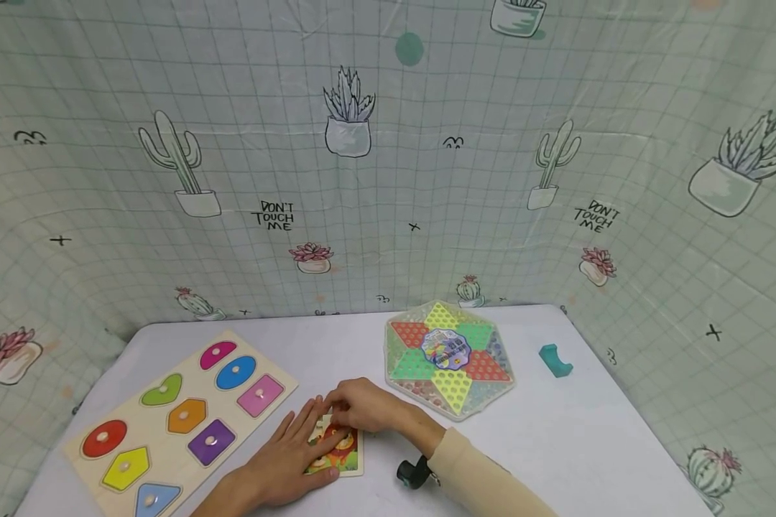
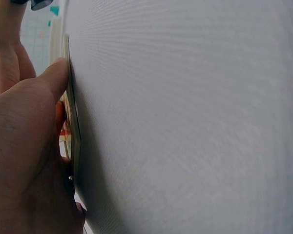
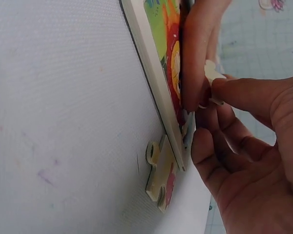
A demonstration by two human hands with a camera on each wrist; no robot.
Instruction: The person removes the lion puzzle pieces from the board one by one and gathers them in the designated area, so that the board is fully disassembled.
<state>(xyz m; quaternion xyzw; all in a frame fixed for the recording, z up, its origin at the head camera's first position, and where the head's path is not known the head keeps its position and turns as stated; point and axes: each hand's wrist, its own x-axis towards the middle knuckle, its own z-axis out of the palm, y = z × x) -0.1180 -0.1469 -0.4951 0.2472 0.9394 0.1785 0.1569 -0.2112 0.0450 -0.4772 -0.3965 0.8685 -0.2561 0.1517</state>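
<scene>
A small wooden jigsaw puzzle (image 1: 351,464) with a colourful cartoon picture lies on the white table, partly hidden under the hands. My left hand (image 1: 284,458) is spread over it, fingers extended, with the thumb at its near edge. At the far edge of the puzzle is my right hand (image 1: 365,408), its thumb and fingers pinching a pale jigsaw piece (image 3: 213,73), as the right wrist view shows. Another loose jigsaw piece (image 3: 160,181) lies beside the puzzle's edge in that view. In the left wrist view, the left thumb (image 2: 56,78) touches the board's edge.
On the left lies a wooden shape board (image 1: 233,398) with several coloured knobbed shapes. A hexagonal Chinese checkers board (image 1: 451,359) sits at the back. A teal curved block (image 1: 556,361) is at right. Near the right sleeve is a small black device (image 1: 412,474).
</scene>
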